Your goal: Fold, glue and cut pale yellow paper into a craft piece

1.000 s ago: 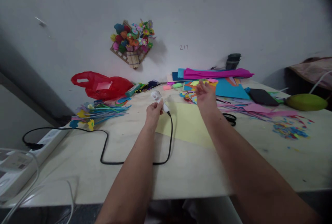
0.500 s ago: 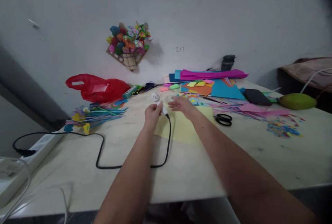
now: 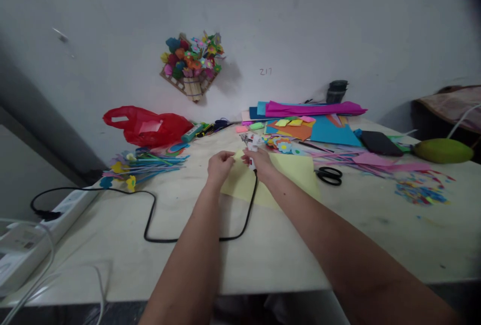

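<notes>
white corded tool (image 3: 254,147) just swapped from the left hand (image 3: 220,168) to the right hand (image 3: 260,161), now gripped near the yellow sheet's (image 3: 295,167) far edge. probably frees the left up; can't tell if its bunched fingertips pinch anything.

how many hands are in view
2: left hand near the left edge of the yellow sheet, right hand holding the white corded tool. No others show.

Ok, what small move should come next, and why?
Perhaps ease the white tool slightly away from the left hand: the right hand holds it close by, and its black cord runs to the power strip, so it may be live.
</notes>
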`<control>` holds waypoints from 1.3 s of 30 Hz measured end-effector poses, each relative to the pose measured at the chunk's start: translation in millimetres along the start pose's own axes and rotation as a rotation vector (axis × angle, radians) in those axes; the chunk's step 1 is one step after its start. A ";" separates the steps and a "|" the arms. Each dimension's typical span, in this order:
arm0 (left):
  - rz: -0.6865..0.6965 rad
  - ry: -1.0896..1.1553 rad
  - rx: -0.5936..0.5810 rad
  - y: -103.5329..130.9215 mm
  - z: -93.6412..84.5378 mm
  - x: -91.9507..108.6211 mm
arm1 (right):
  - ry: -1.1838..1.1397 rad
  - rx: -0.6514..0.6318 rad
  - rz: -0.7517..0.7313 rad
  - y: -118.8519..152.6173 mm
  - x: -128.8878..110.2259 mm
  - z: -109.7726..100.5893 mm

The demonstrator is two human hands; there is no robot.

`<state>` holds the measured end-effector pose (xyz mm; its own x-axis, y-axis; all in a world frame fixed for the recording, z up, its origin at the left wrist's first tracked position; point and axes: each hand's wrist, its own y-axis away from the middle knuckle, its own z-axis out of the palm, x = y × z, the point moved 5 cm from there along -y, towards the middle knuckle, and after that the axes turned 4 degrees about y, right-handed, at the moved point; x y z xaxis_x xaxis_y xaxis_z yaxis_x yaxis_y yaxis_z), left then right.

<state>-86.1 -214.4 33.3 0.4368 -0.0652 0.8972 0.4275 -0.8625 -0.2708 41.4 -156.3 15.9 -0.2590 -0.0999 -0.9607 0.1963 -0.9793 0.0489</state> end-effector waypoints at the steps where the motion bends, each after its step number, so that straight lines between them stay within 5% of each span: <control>1: -0.003 -0.193 0.100 -0.8 -8.7 -3.4 | -0.026 0.005 -0.004 0.1 -1.7 -1.4; 4: 0.014 -0.607 0.141 -2.4 -15.4 -12.5 | -0.080 -0.001 -0.024 1.5 -6.8 -2.2; 8: 0.053 -0.818 0.027 -3.8 -5.1 -20.7 | -0.063 -0.029 -0.009 4.4 -8.0 -0.1; 18: 0.067 -0.819 -0.121 -5.4 -2.0 -20.3 | 0.059 -0.008 0.054 6.7 -3.6 -5.5; 28: 0.168 -0.910 -0.054 0.3 3.6 -10.0 | 0.271 0.034 0.057 1.8 2.4 -13.7; 39: 0.159 -1.007 -0.172 0.1 8.9 -9.1 | 0.314 0.019 0.110 5.7 0.1 -15.5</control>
<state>-82.9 -209.4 22.0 0.9721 0.1973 0.1267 0.2228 -0.9458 -0.2362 57.2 -159.1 11.9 0.0676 -0.1486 -0.9866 0.1888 -0.9691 0.1589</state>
